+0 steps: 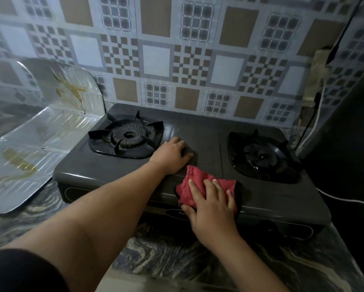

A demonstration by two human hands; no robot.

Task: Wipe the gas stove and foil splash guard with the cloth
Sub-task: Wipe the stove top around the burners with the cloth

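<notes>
A dark grey two-burner gas stove (210,131) stands on the marbled counter. My right hand (211,204) presses flat on a red cloth (194,183) at the stove's front middle, fingers spread over it. My left hand (172,155) rests palm down on the stove top between the two burners, just behind the cloth, holding nothing. The foil splash guard (39,144) lies folded open to the left of the stove, with brownish grease stains on its panels.
The left burner (127,137) and right burner (261,157) have black pan supports. A patterned tile wall (176,60) runs behind. A white cable (341,198) and a dark appliance (356,144) sit at the right. The marbled counter (176,256) extends in front.
</notes>
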